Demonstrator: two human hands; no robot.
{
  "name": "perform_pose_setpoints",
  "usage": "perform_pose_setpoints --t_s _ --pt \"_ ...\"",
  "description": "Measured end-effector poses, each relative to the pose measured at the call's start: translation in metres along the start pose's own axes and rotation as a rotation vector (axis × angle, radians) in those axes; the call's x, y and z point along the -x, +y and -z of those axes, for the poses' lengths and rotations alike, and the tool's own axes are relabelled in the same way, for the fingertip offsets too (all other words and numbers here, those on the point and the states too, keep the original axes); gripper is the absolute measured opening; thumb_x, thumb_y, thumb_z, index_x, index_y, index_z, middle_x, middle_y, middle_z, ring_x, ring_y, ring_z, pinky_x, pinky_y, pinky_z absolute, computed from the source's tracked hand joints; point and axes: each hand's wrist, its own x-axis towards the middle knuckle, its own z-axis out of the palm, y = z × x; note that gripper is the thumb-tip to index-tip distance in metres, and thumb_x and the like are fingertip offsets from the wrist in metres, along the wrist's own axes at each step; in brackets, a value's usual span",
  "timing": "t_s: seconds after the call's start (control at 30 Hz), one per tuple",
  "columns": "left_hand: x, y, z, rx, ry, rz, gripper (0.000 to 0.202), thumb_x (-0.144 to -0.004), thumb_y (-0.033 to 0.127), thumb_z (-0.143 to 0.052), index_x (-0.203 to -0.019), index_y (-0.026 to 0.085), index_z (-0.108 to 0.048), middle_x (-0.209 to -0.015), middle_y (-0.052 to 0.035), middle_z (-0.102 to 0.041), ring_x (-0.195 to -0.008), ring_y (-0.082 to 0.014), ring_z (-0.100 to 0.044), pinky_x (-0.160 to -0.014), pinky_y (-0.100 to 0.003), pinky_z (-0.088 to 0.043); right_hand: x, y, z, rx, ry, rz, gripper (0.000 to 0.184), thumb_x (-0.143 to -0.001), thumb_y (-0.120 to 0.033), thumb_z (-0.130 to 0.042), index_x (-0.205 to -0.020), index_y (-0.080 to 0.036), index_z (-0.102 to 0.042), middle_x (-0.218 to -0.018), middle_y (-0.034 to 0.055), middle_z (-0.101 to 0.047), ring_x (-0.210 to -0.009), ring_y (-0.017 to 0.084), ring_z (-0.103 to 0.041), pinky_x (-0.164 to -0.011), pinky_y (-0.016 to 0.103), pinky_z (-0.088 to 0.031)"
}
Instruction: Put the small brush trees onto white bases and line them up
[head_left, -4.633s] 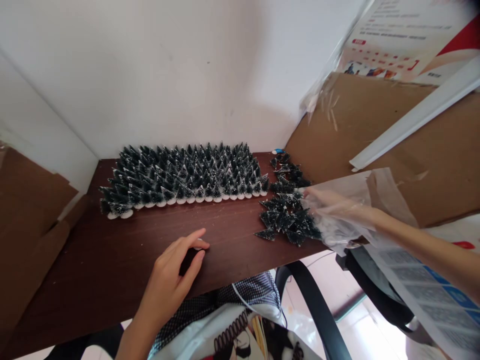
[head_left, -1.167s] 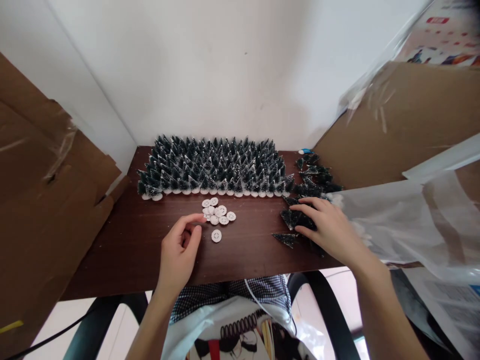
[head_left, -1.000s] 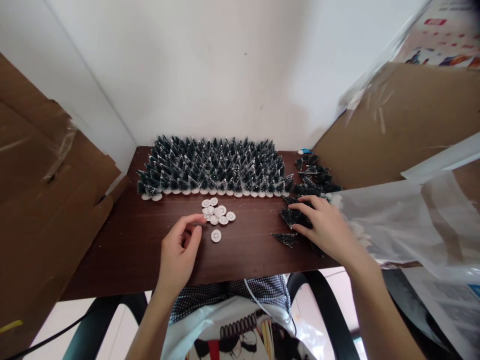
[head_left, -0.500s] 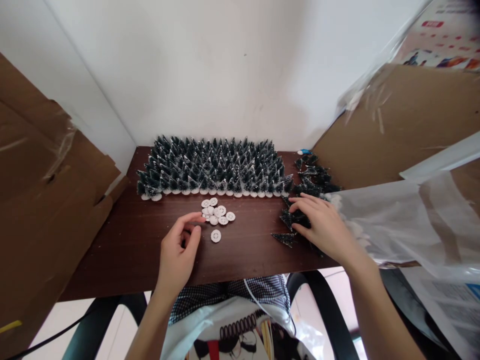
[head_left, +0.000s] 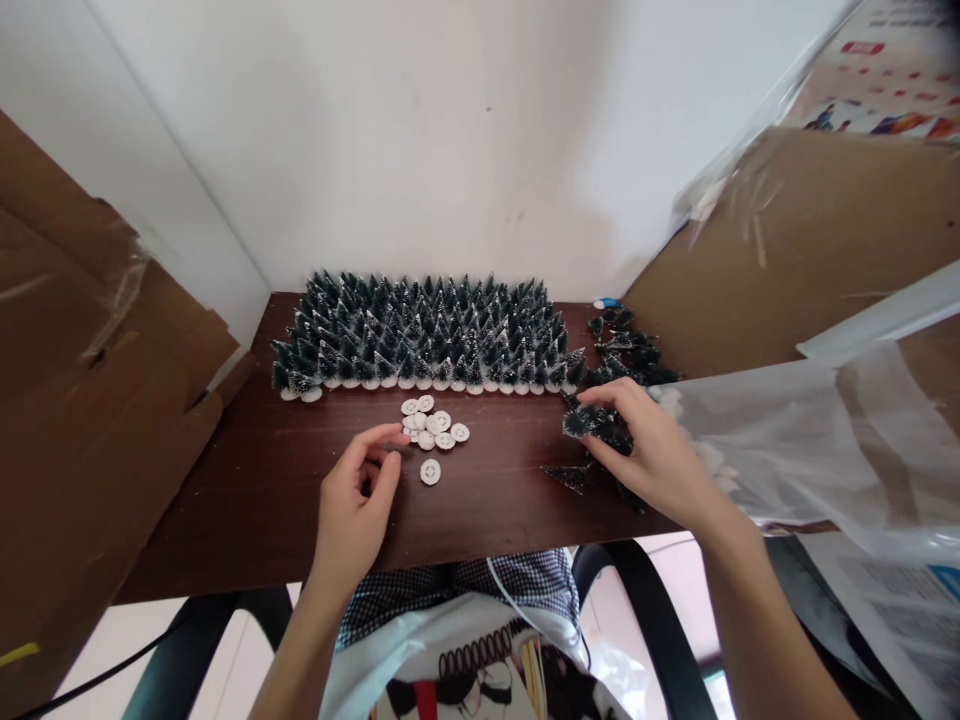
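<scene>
My left hand [head_left: 358, 500] rests by a small pile of round white plastic bases [head_left: 433, 424]. Its thumb and index finger are apart, the other fingers curl inward, and nothing is held. The index fingertip is at the pile's left edge; whether it touches a base I cannot tell. A single white base [head_left: 430, 472] lies in front of the pile. On the right, my right hand [head_left: 651, 450] has thumb and fingers around a miniature snow-tipped tree [head_left: 578, 421]. Under and beside this hand lie several loose trees [head_left: 568, 477], partly hidden by it.
Rows of upright miniature trees on white bases [head_left: 427, 335] fill the back of the dark brown table [head_left: 247, 500], against the white wall. More loose trees [head_left: 628, 345] lie at the back right. Cardboard [head_left: 75, 380] flanks the left side; a translucent plastic bag [head_left: 787, 430] covers the right.
My right hand has closed in on one loose tree, which has turned and risen slightly between the fingers. My left hand and the white bases have stayed put.
</scene>
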Motion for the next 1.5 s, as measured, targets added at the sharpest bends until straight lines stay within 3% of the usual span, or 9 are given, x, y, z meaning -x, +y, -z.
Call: perform_pose_setpoints --t_s 0.27,0.57,0.83,1.07,1.3,1.5 --pt "-0.001 -0.002 -0.001 0.009 -0.002 -0.003 0.028 -0.094 0.035 -0.058 -0.117 0.021 -0.064 -0.110 -0.0061 -0.072 -0.100 -0.0203 -0.063 -0.077 -0.030 -0.048 -0.004 -0.010 -0.005 -0.079 -0.014 0.014 0.018 -0.084 -0.011 -0.054 -0.098 -0.022 -0.056 -0.103 0.0055 -0.060 -0.095 0.021 -0.062 -0.081 0.031 -0.049" --pt "0.000 -0.003 0.000 0.012 -0.008 -0.013 0.027 -0.094 0.035 -0.058 -0.117 0.022 -0.064 -0.110 -0.0058 -0.072 -0.101 -0.0206 -0.064 -0.078 -0.030 -0.048 -0.010 -0.015 -0.014 -0.112 -0.055 -0.071 0.016 -0.083 -0.013 -0.055 -0.096 -0.022 -0.059 -0.092 0.0015 -0.070 -0.080 0.018 -0.066 -0.073 0.027 -0.047" --pt "-0.001 -0.002 0.000 -0.002 -0.010 -0.016 0.026 -0.094 0.034 -0.058 -0.116 0.022 -0.065 -0.109 -0.0051 -0.072 -0.097 -0.0193 -0.064 -0.078 -0.030 -0.048 -0.009 -0.012 -0.016 -0.117 -0.172 -0.075 0.016 -0.090 -0.017 -0.053 -0.102 -0.023 -0.062 -0.102 0.0034 -0.072 -0.094 0.021 -0.068 -0.081 0.031 -0.049" --pt "-0.002 -0.001 0.000 -0.005 -0.011 -0.017 0.025 -0.094 0.034 -0.058 -0.115 0.022 -0.065 -0.109 -0.0048 -0.073 -0.095 -0.0187 -0.064 -0.079 -0.030 -0.048 -0.008 -0.008 -0.018 -0.075 -0.197 -0.130 0.016 -0.096 -0.031 -0.057 -0.110 -0.025 -0.064 -0.114 0.0037 -0.073 -0.103 0.024 -0.068 -0.088 0.036 -0.051" --pt "-0.001 -0.001 0.000 -0.013 -0.008 -0.016 0.026 -0.094 0.034 -0.058 -0.115 0.022 -0.065 -0.109 -0.0049 -0.073 -0.096 -0.0191 -0.064 -0.078 -0.029 -0.049 -0.006 -0.004 -0.010 -0.021 -0.097 -0.153 0.026 -0.097 -0.040 -0.058 -0.117 -0.025 -0.063 -0.109 0.0064 -0.072 -0.096 0.025 -0.069 -0.081 0.036 -0.051" --pt "0.000 0.001 0.000 -0.015 -0.010 -0.016 0.026 -0.093 0.034 -0.059 -0.114 0.021 -0.065 -0.109 -0.0061 -0.073 -0.096 -0.0198 -0.065 -0.079 -0.029 -0.050 -0.006 0.001 0.004 0.008 0.089 -0.279 0.048 -0.095 -0.049 -0.058 -0.133 -0.022 -0.047 -0.106 0.0081 -0.071 -0.057 0.016 -0.056 -0.063 0.032 -0.046"
